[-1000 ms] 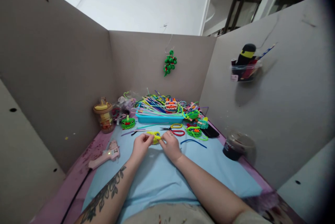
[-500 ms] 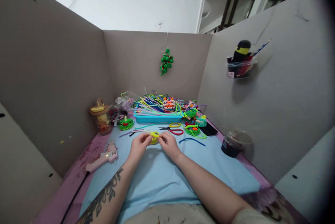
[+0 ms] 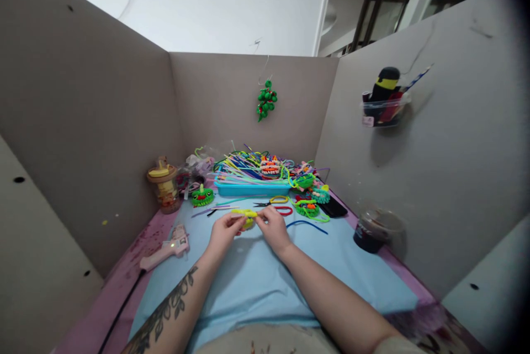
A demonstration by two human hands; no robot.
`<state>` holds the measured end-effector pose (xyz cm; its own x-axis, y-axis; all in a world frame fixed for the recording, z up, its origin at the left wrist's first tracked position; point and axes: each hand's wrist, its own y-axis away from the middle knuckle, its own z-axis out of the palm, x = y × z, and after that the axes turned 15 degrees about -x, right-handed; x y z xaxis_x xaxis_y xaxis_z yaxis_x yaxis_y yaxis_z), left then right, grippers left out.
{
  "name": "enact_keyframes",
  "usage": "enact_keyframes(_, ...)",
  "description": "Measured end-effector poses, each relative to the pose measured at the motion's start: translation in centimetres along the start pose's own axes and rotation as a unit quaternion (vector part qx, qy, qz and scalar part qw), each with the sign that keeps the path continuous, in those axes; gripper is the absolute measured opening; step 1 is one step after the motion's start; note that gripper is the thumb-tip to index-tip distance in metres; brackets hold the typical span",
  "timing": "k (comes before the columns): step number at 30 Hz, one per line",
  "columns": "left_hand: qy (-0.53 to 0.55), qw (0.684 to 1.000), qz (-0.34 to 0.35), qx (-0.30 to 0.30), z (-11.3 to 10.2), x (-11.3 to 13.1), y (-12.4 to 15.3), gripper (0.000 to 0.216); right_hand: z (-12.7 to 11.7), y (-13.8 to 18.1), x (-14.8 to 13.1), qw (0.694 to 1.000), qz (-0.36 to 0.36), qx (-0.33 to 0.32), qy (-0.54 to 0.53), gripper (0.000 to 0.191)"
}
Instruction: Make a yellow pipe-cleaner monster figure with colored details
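While one pink glue gun (image 3: 179, 244) lies left on the worktop (image 3: 111, 283), the left hand (image 3: 226, 231) pinches one yellow fuzzy piece (image 3: 249, 214) mid-scene, fingertips closed on it; right hand (image 3: 273, 228) pinches its right side, likewise closed; shaping seems the step, next move likely calls for firm grip both sides; one pair of scissors (image 3: 270, 203) just beyond right hand; one blue stem (image 3: 307, 224) right.

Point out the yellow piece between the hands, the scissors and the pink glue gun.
Yellow piece (image 3: 249, 214): head view, on its upper part.
Scissors (image 3: 270, 204): head view, near the pivot.
Pink glue gun (image 3: 168, 249): head view, around the middle of its body.
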<state>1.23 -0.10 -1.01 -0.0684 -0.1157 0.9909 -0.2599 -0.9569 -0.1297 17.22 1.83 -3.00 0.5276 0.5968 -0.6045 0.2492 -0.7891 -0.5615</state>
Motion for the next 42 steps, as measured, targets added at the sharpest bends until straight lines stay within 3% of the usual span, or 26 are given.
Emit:
enact_keyframes(15, -0.115, 0.991, 0.053, 0.05, 0.5, 1.2, 1.0, 0.027, 1.2, 0.4, -0.7, 0.999, -0.001, 0.031, -0.011, 0.014)
enact_keyframes(31, -0.079, 0.991, 0.103, 0.04, -0.4, 0.0, 0.5, 0.027, 0.7, 0.1, -1.0, 0.992, -0.043, -0.096, -0.063, 0.017)
enact_keyframes(42, -0.095, 0.994, 0.044, 0.042, -0.6, 0.2, 0.2, 0.021, 0.3, -0.1, -0.5, 0.998, -0.012, -0.046, -0.036, 0.019)
